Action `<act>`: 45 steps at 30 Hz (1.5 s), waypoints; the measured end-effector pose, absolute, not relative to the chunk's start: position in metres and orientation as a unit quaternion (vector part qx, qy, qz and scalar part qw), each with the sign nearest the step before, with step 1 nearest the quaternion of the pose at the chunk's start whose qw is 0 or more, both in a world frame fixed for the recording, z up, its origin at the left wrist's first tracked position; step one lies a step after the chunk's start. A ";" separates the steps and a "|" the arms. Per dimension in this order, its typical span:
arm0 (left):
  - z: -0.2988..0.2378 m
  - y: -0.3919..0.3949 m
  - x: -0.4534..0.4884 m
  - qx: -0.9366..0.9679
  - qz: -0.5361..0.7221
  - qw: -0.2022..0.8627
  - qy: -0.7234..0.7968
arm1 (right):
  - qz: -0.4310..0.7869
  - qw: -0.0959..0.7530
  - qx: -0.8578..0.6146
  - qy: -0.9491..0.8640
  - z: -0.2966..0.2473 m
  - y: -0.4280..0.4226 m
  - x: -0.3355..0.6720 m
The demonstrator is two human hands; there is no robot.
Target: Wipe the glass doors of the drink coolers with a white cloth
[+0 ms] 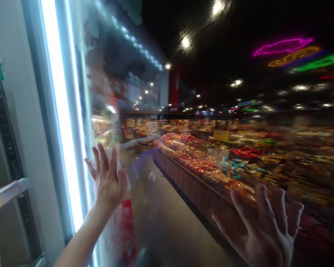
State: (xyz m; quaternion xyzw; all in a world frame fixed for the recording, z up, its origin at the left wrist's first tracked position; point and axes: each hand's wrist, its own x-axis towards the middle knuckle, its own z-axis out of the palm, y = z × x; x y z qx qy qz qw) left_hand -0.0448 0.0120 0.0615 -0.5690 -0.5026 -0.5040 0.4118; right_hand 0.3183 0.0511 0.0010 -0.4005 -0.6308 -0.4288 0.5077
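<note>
My left hand is raised with its fingers stretched out and lies flat against the glass door of a lit fridge cabinet, close to the door's bright edge strip. Something white shows behind its fingers; I cannot tell what it is. My right hand hangs in the air at the lower right with its fingers spread and nothing in it. The whole picture is smeared by motion.
A shelf with a price rail sits inside the cabinet at the left. A long wooden counter heaped with packaged goods runs down the shop. An aisle floor lies between cabinet and counter. Neon signs glow above.
</note>
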 end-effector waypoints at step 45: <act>0.058 0.031 0.182 -0.645 -0.414 0.507 -0.394 | -0.388 0.545 -0.347 -0.657 0.034 0.045 0.392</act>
